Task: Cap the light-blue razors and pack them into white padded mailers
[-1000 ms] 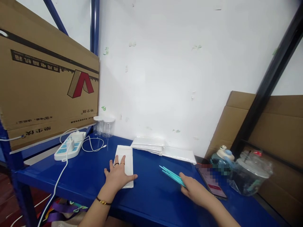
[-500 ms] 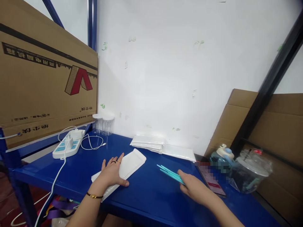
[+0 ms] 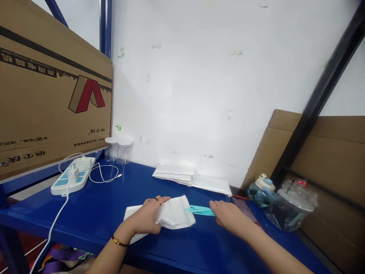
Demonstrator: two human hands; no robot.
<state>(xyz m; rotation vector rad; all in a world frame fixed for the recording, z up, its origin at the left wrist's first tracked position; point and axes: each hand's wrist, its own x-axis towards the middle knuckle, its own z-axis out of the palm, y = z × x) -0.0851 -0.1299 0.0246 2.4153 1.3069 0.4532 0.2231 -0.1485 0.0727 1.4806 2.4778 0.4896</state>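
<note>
While the left hand (image 3: 146, 217) pinches a white padded mailer (image 3: 176, 214) between thumb and fingers near the front of the blue table (image 3: 108, 207), the right hand (image 3: 225, 213) grips a bundle of thin turquoise sticks (image 3: 203, 211). Their tips overlap the mailer's right end; whether they sit inside, I cannot tell. Behind, a stack of flat white mailers (image 3: 173, 173) lies against the wall (image 3: 182, 95).
</note>
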